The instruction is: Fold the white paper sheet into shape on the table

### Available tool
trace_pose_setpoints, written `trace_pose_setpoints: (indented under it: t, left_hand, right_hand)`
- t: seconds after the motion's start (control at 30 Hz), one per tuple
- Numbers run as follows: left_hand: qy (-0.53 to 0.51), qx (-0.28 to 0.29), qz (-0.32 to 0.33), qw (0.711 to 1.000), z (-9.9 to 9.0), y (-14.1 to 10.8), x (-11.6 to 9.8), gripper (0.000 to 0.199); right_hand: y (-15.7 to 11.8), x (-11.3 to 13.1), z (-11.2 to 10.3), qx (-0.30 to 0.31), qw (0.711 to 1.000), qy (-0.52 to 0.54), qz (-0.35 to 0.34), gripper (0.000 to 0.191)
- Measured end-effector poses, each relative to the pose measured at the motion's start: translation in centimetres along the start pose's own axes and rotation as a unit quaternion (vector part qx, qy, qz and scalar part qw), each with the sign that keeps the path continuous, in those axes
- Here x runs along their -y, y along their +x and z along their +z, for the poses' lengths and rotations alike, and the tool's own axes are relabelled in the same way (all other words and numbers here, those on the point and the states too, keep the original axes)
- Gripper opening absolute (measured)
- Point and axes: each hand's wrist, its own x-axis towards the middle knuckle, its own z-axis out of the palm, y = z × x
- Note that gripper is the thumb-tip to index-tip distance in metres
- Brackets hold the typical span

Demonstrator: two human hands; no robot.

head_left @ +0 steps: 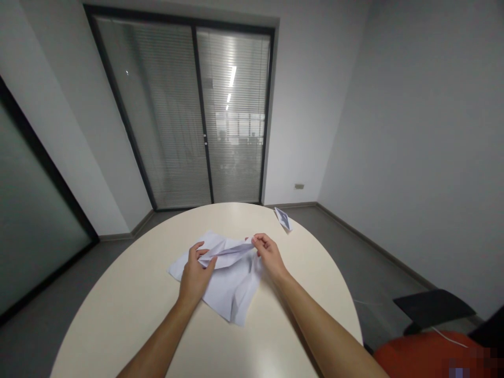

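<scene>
"Near the middle of the desk (129,294), what are you seeing?"

"Paper (228,283). It's lying creased and partly folded up, well inside the round rim, with one corner pointing left and another pointing back at the person."

"How much room are the edges leaving?"

"Plenty. Bare surface is stretching left of the sheet, and more is showing on the near side between the forearms. To the far right, a small folded piece (283,219) is sitting right by the rim, just beyond the right hand (270,257). Past the near right edge, a red chair (417,354) is standing on the floor, its black armrest (435,307) pointing toward the desk."

"And the hands, how are they posing?"

"Both forearms are slanting inward from the near side. The left hand (196,275) is curving over the sheet's left part, its thumb reaching right and its fingers bending on the far side of a raised fold. Its grip is holding that fold between thumb and fingers."

"Is the right one grasping anything?"

"Yes, its grip is pinching the fold's right end between the tips of thumb and forefinger, the other fingers curling in. The fold is running almost straight across between the two hands."
</scene>
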Motion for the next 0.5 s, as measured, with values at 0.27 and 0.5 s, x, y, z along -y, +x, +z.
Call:
trace_pose_setpoints:
  t: [0.27, 0.5]
  left_hand:
    - [0.010, 0.107, 0.075, 0.991, -0.3, -0.8, -1.1, 0.038]
    - [0.039, 0.100, 0.167, 0.980, -0.9, -1.4, -2.2, 0.026]
  right_hand:
    - [0.2, -1.0, -0.2, -0.100, 0.995, -0.002, -0.003, 0.038]
    - [0.6, -1.1, -0.5, -0.118, 0.993, 0.033, 0.003, 0.039]
